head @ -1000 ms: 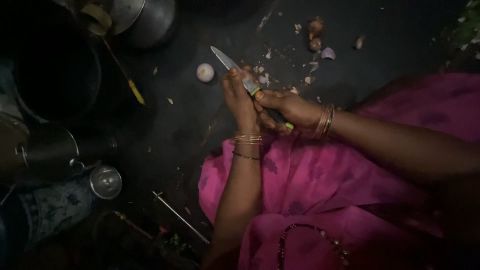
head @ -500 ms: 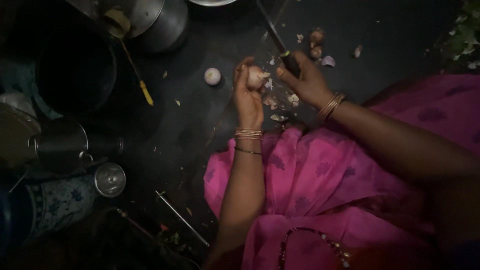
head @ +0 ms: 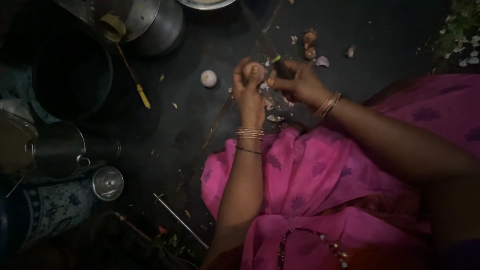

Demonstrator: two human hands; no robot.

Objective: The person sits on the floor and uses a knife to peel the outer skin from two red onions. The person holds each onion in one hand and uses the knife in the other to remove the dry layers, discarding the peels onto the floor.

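My left hand point(head: 248, 87) grips a small pale onion point(head: 254, 69) over the dark floor. My right hand point(head: 296, 82) holds a knife point(head: 270, 50) whose blade points up and away, its handle hidden in the fist; the thumb touches the onion. Both wrists wear thin bangles. Loose onion skins point(head: 272, 105) lie under the hands. A peeled onion point(head: 209, 78) rests on the floor to the left of my left hand. Pink cloth point(head: 320, 175) covers my lap.
A steel pot point(head: 155, 22) with a yellow-handled ladle point(head: 131, 70) stands at top left, beside a dark pot point(head: 72, 75). A steel mug point(head: 62, 147) and small cup point(head: 108, 183) sit at left. More onions point(head: 310, 44) lie beyond the hands; greens point(head: 460, 30) at top right.
The knife blade swung from pointing left to pointing up and away. Both hands shifted up in view, and the left hand turned the onion upward between the fingers.
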